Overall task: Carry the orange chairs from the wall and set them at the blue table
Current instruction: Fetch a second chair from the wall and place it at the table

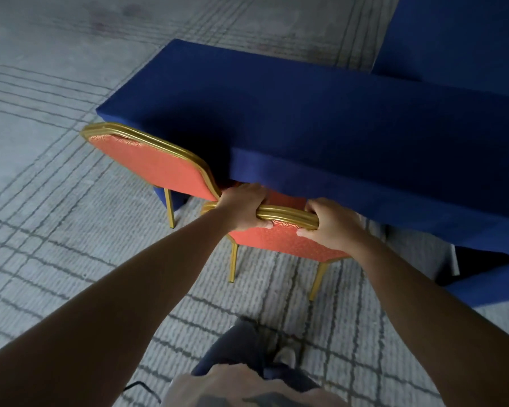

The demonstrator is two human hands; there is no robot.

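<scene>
An orange chair (288, 240) with a gold frame stands at the near edge of the long blue table (321, 118), its seat tucked under the cloth. My left hand (243, 208) and my right hand (331, 223) both grip the gold top rail of its backrest. A second orange chair (156, 165) with the same gold frame stands just to the left, also pushed in at the table, its backrest close to my left hand.
Grey carpet (56, 201) with dark grid lines stretches to the left and toward me. A second blue-covered table (459, 36) stands at the far right. The blue cloth hangs to the floor at the right (488, 289). My legs (247, 348) are below the chair.
</scene>
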